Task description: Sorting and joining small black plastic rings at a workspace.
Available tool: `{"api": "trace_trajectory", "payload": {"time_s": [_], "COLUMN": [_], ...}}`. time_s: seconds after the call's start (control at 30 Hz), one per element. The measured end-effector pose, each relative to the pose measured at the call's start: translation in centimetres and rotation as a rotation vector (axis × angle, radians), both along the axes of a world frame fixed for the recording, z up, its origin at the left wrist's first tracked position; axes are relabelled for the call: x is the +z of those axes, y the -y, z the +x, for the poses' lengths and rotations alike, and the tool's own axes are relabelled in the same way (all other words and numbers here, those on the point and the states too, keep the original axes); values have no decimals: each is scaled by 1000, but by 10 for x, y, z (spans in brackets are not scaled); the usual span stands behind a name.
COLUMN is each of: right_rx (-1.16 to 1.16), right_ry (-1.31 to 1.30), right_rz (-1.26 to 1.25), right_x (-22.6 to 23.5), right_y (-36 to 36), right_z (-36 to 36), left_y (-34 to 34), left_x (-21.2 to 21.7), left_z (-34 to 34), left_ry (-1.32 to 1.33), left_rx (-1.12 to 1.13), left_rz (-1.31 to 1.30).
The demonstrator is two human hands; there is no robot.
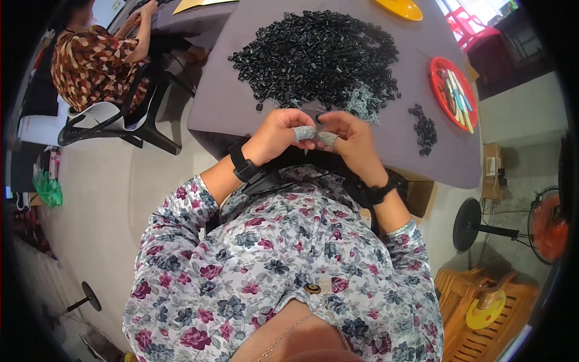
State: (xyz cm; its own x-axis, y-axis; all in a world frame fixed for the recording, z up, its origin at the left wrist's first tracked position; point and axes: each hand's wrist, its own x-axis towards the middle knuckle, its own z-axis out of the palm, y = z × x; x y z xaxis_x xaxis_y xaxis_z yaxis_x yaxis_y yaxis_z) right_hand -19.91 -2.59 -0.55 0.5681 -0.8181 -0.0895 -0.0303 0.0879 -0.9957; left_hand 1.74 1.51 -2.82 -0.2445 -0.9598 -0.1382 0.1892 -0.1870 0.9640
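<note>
My left hand (276, 134) and my right hand (357, 145) meet at the table's near edge, fingers bent and pinched together. A small black part (319, 119) shows at my right fingertips. Whatever my left fingers pinch is mostly hidden. Grey wraps cover both thumbs. Just beyond my hands spreads a big heap of small black plastic parts (313, 57). Thin grey-green pins (363, 102) lie in a loose cluster at the heap's near right side.
On the grey-covered table (223, 84), a smaller pile of black parts (424, 131) sits to the right. Near it is a red plate (436, 99) of long-handled tools. A yellow dish (403, 8) stands at the far edge. Another person (99, 63) sits at left.
</note>
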Motion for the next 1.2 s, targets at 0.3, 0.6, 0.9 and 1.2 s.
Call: {"api": "trace_trajectory", "payload": {"time_s": [0.3,0.6,0.9,1.2], "right_rx": [-20,72,31,-100], "right_ry": [-461,-650,-631,-410], "right_rz": [-732,-843,-811,-661], "right_x": [6,1,9,3], "right_y": [31,27,27,29], "right_z": [-2,13,0,-7], "left_y": [4,3,4,3], "left_x": [-1,-4,-1,-2], "left_z": [18,18,16,19], "left_ry": [-56,-56,-42,-19], "left_rx": [166,157,159,153], "left_rz": [85,65,81,79]}}
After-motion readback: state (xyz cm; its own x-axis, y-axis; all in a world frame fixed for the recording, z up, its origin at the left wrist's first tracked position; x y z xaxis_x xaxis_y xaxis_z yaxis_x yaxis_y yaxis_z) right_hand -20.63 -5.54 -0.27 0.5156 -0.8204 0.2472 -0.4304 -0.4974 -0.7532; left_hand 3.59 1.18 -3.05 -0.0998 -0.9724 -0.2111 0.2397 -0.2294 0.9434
